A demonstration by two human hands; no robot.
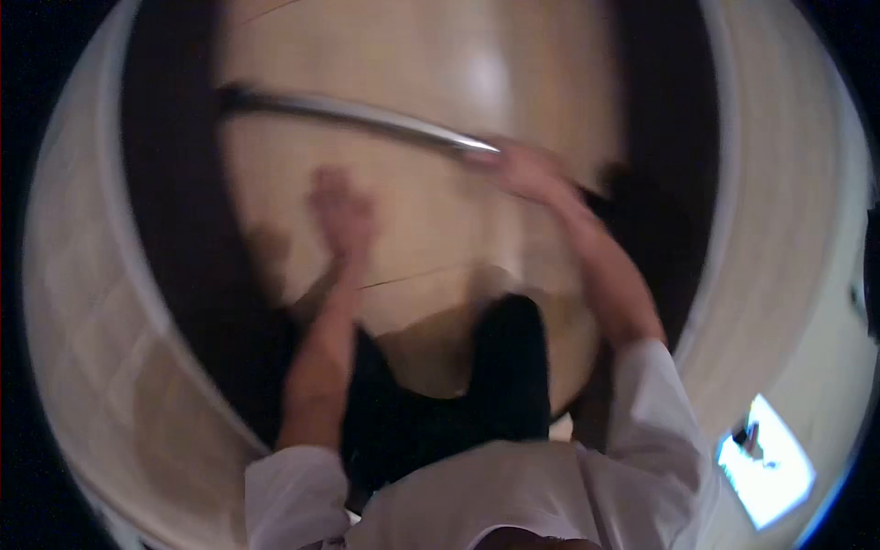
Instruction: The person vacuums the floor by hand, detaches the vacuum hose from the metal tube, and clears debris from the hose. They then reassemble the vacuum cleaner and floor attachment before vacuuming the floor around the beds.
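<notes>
A long, shiny silver pole [357, 113] with a dark end lies crosswise in front of me, blurred by motion; I cannot make out what kind of tool it is. My right hand [518, 170] is closed around the pole toward its right side. A dark bit shows just beyond the right wrist, perhaps the pole's other end. My left hand [344, 215] is below the pole, apart from it and holding nothing. Its fingers look spread, though smeared.
Underneath is a pale wooden floor [412, 55] with dark bands [170, 119] along both sides. My knees in dark trousers [513, 348] are close below the hands. A bright screen [765, 467] glows at the lower right.
</notes>
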